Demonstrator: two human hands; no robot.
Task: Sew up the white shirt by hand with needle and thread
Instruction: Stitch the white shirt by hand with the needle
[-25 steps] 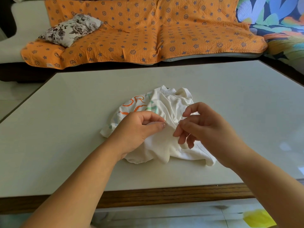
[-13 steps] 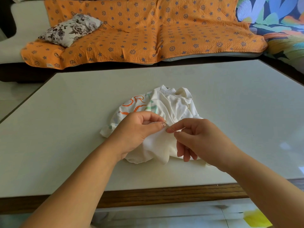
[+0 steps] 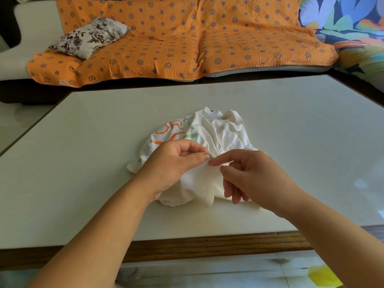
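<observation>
The left hand [image 3: 172, 163] is pinching the crumpled white printed shirt [image 3: 220, 132] on the pale tabletop [image 3: 83, 163]. At its 3 o'clock, the right hand [image 3: 253, 177] is pinching a thin needle [image 3: 216, 162].

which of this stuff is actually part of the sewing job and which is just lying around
In the job:
white shirt, bunched on the table
needle, pinched by the right hand
left hand, pinching the shirt fabric
thread, too fine to see

Just lying about:
flowered pillow
orange cover on the sofa
leaf-print cloth, far right
</observation>
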